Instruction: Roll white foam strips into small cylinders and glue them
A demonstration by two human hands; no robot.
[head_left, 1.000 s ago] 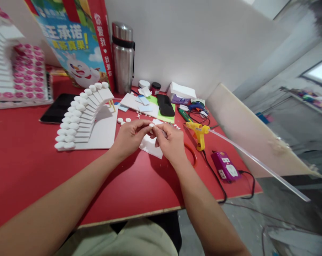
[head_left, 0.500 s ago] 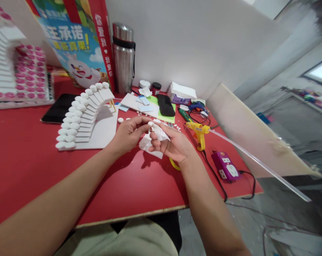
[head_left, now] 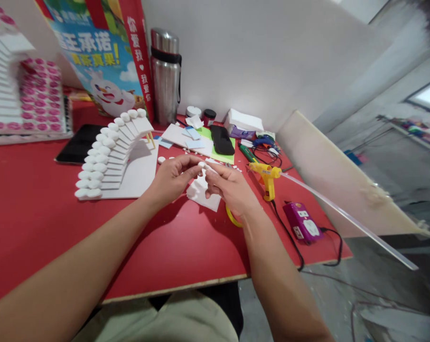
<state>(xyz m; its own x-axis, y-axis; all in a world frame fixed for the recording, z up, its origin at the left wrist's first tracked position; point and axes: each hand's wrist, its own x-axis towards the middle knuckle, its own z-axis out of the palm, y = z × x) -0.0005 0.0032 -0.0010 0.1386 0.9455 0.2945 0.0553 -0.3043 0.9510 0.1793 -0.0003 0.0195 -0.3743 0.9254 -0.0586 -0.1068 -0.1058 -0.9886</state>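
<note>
My left hand [head_left: 173, 179] is closed in a pinch on a small white piece [head_left: 201, 165], whose exact kind I cannot make out. From the other side my right hand [head_left: 228, 184] meets it, thumb and fingers closed at the same piece, its palm turned down. Below the fingers a white sheet [head_left: 208, 199] lies on the red table. To the left stands a white model staircase [head_left: 113, 166], its outer edge lined with pairs of white oval discs. Behind my left hand a loose white disc [head_left: 161, 160] rests on the tabletop.
A yellow glue gun [head_left: 266, 175] with a long clear stick lies right of my hands, near a purple power socket [head_left: 303, 222]. A yellow ring [head_left: 233, 218] sits partly under my right wrist. Further back are a black phone-like object [head_left: 222, 140] and a steel flask [head_left: 165, 78].
My right hand has turned over from palm-up to palm-down and its fingers have closed in. The crumpled white material that showed in it is now mostly hidden. My left hand has barely moved.
</note>
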